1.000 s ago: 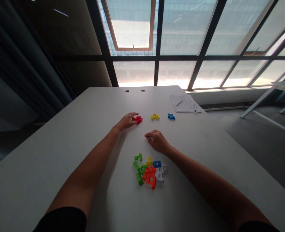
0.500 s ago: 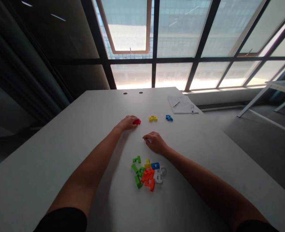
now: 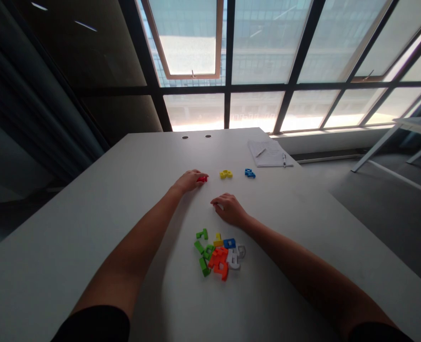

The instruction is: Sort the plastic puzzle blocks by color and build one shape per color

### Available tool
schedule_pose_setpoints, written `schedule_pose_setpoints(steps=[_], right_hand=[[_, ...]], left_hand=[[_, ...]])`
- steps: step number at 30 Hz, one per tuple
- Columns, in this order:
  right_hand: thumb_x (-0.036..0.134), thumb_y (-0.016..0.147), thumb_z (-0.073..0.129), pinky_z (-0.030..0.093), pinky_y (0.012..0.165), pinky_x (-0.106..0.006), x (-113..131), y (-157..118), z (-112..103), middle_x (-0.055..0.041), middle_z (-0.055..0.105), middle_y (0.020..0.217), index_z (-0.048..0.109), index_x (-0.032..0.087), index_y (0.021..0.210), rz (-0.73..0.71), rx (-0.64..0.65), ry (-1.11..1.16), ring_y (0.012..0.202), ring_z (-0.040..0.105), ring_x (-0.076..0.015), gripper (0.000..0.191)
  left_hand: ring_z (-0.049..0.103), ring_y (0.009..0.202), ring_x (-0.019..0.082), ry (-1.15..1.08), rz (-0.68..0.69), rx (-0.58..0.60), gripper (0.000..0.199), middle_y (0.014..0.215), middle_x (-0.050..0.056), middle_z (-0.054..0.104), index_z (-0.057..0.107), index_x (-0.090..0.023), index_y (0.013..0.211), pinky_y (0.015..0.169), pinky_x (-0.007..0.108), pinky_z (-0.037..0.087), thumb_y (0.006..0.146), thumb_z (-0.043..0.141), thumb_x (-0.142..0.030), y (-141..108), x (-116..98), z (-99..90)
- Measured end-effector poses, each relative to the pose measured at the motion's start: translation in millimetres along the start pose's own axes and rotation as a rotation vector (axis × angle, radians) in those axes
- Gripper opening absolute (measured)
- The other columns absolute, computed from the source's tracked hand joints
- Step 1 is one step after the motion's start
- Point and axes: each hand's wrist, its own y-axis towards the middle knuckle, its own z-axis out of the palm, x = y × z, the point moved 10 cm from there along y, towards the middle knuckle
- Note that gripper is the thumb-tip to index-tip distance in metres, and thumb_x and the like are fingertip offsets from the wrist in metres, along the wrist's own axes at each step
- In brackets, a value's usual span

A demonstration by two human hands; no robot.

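Three colours sit apart across the surface (image 3: 139, 164), yellow pieces (image 3: 226, 174) and blue pieces (image 3: 250, 173) untouched, red pieces (image 3: 203, 179) partly under our left hand (image 3: 189, 180), our right hand (image 3: 228, 208) loosely curled, whether either grips anything we cannot tell, and nearer us a mixed-colour pile (image 3: 218, 256) is left

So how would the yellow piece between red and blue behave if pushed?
The yellow piece looks like hard plastic, so probably stiff. Lying low on the table, it should slide, not tip; its angular outline makes rolling unlikely.
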Motion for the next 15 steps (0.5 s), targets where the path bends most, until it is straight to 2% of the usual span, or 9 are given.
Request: schedule_pose_setpoints(steps=[4,8,12,15], right_hand=[[0.011,0.096,0.066,0.051,0.097,-0.038,-0.4,0.1,0.7,-0.0070,0.082,0.101,0.080,0.022,0.106,-0.004,-0.014,-0.007,0.098,0.073,-0.0226,0.020],[0.011,0.096,0.068,0.051,0.096,-0.038,0.9,0.0,-0.6,-0.0066,0.083,0.100,0.081,0.022,0.105,-0.008,-0.021,-0.011,0.097,0.073,-0.0225,0.020],[0.010,0.095,0.068,0.052,0.097,-0.037,2.5,-0.4,-2.1,-0.0065,0.083,0.101,0.081,0.022,0.105,-0.011,-0.025,-0.011,0.098,0.074,-0.0224,0.021],[0.009,0.094,0.068,0.053,0.097,-0.037,1.8,-0.3,-2.1,-0.0062,0.083,0.101,0.081,0.022,0.104,-0.016,-0.040,0.003,0.096,0.074,-0.0219,0.021]], left_hand=[[0.066,0.122,0.025,0.019,-0.027,0.010,0.047,0.140,0.007,0.069,0.071,-0.036,0.142,0.114,0.035,0.048,0.095,0.064,-0.034,-2.9,0.6,-0.6],[0.064,0.127,0.027,0.013,-0.081,0.005,0.046,0.145,0.005,0.067,0.071,-0.042,0.140,0.108,0.037,0.052,0.094,0.068,-0.038,-6.3,3.4,-4.9],[0.062,0.132,0.027,0.035,-0.084,-0.001,0.061,0.151,0.004,0.063,0.061,-0.043,0.150,0.110,0.037,0.051,0.090,0.074,-0.039,-13.6,0.6,-10.9],[0.063,0.131,0.025,0.059,-0.090,-0.080,0.066,0.150,0.006,0.063,0.055,-0.039,0.156,0.107,0.034,0.052,0.092,0.071,-0.037,-31.3,-2.0,-21.9]])
